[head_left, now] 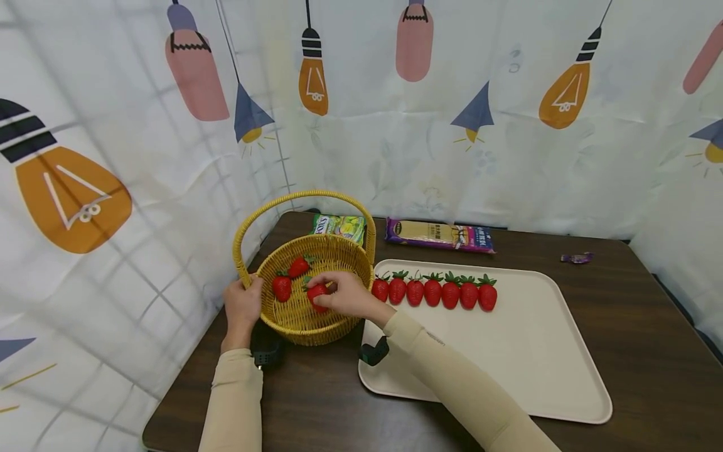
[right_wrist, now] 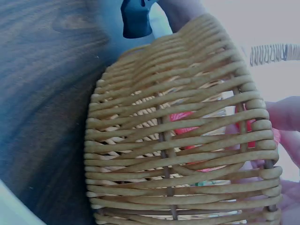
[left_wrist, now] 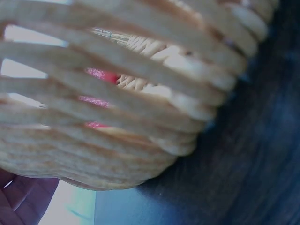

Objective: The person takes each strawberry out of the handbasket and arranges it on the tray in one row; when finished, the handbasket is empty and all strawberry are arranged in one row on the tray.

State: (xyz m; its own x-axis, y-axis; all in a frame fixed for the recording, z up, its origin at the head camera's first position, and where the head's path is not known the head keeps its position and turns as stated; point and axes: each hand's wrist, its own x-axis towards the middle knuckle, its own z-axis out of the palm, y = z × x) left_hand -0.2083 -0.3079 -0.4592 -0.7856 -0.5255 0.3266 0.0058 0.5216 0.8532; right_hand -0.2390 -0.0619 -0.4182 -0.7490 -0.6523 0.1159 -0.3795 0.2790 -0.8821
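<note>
A yellow wicker basket (head_left: 309,338) with a tall arched handle stands at the left of the table. My left hand (head_left: 241,311) grips its left rim, near the foot of the handle. Over the inside of the basket, my right hand (head_left: 349,294) pinches a strawberry (head_left: 317,297) between thumb and fingers. Two more strawberries, one (head_left: 281,287) at the left and one (head_left: 298,267) farther back, lie in the basket. Both wrist views mostly show the woven wall (right_wrist: 173,140), with bits of red behind the slats (left_wrist: 97,101).
Right of the basket, a cream tray (head_left: 508,364) bears a row of several strawberries (head_left: 432,292) along its far side. Behind stand a green packet (head_left: 340,227) and a long purple packet (head_left: 439,235). A small purple wrapped piece (head_left: 577,258) lies at the far right.
</note>
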